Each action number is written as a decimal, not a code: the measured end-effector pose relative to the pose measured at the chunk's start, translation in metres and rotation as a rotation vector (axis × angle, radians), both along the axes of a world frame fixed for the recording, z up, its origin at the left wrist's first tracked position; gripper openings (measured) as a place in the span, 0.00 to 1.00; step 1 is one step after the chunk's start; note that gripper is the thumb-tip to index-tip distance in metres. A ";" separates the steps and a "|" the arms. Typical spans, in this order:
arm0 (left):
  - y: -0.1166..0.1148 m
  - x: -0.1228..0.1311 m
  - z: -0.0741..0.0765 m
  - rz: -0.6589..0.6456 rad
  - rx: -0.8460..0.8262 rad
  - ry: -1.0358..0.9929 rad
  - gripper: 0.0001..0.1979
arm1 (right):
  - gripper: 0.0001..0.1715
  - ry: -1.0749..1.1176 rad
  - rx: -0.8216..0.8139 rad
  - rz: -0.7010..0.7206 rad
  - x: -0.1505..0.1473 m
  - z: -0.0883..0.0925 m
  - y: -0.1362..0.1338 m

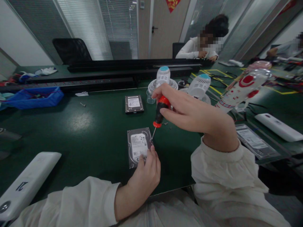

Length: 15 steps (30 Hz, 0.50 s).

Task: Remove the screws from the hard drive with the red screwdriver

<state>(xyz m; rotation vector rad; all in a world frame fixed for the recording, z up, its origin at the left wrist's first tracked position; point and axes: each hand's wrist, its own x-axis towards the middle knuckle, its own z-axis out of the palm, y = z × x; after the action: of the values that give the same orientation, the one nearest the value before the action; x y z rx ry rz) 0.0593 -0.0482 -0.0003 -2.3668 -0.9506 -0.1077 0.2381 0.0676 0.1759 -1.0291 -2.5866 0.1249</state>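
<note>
Reading the clock from the drive (138,143), with 12 pointing away from the person, the drive is lying flat, label up, its long axis running roughly 12 to 6. The screwdriver (159,114) is leaning toward 1, its tip appearing to meet the drive's edge at 2; whether it is seating in anything, I cannot tell. The left hand (147,170) is the nearer, coming in from 5, its fingers resting on the lower right corner, though whether they are pinching is unclear. The right hand (182,108) is curling closed around the screwdriver's handle, at 1 to 2. Small bits (165,123) are lying near 2, a second drive (134,102) is sitting at 12, and a blue tray (38,101) is standing well apart at 10.
</note>
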 end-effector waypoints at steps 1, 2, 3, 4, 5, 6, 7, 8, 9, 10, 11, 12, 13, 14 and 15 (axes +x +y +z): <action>0.000 0.000 0.000 0.006 -0.003 0.005 0.23 | 0.19 0.005 0.012 -0.014 -0.001 0.000 0.000; 0.000 0.000 0.000 0.012 -0.005 0.012 0.23 | 0.19 0.001 0.034 -0.045 -0.003 0.000 -0.001; -0.001 0.000 0.000 0.013 -0.004 0.015 0.23 | 0.20 -0.011 0.064 -0.085 -0.004 0.000 -0.001; -0.001 0.000 0.000 0.012 -0.001 0.015 0.23 | 0.23 -0.026 0.091 -0.122 -0.005 -0.001 -0.001; -0.001 0.001 0.000 0.012 0.002 0.013 0.23 | 0.25 -0.040 0.109 -0.148 -0.005 -0.001 -0.001; 0.000 0.001 -0.001 0.012 0.006 0.008 0.23 | 0.27 -0.045 0.113 -0.156 -0.005 -0.001 0.000; 0.000 0.001 -0.001 0.011 0.009 0.005 0.23 | 0.27 -0.040 0.107 -0.139 -0.004 -0.002 0.000; 0.000 0.001 -0.001 0.010 0.011 0.002 0.23 | 0.26 -0.027 0.094 -0.103 -0.003 -0.002 0.001; 0.000 0.001 -0.001 0.009 0.011 0.000 0.23 | 0.23 -0.010 0.080 -0.057 -0.002 -0.002 0.001; 0.001 0.001 0.000 0.007 0.010 -0.002 0.23 | 0.22 0.003 0.063 -0.011 -0.001 -0.002 0.002; 0.001 0.000 0.000 0.002 0.008 -0.003 0.23 | 0.22 0.012 0.048 0.023 -0.001 -0.002 0.002; 0.001 0.000 0.001 -0.003 0.004 -0.003 0.23 | 0.22 0.014 0.036 0.041 -0.001 -0.002 0.002; 0.002 0.000 0.001 -0.006 -0.001 -0.003 0.23 | 0.21 0.011 0.033 0.032 -0.002 -0.001 0.001; 0.002 0.000 0.001 -0.011 -0.006 -0.004 0.23 | 0.20 0.001 0.042 0.000 -0.003 -0.001 0.001; 0.002 0.000 0.002 -0.014 -0.010 -0.003 0.23 | 0.20 -0.015 0.064 -0.044 -0.004 -0.001 0.000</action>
<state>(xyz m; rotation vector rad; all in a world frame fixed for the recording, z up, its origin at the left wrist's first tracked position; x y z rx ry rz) 0.0593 -0.0465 0.0012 -2.3834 -0.9385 -0.1123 0.2341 0.0677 0.1753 -1.0662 -2.5618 0.0229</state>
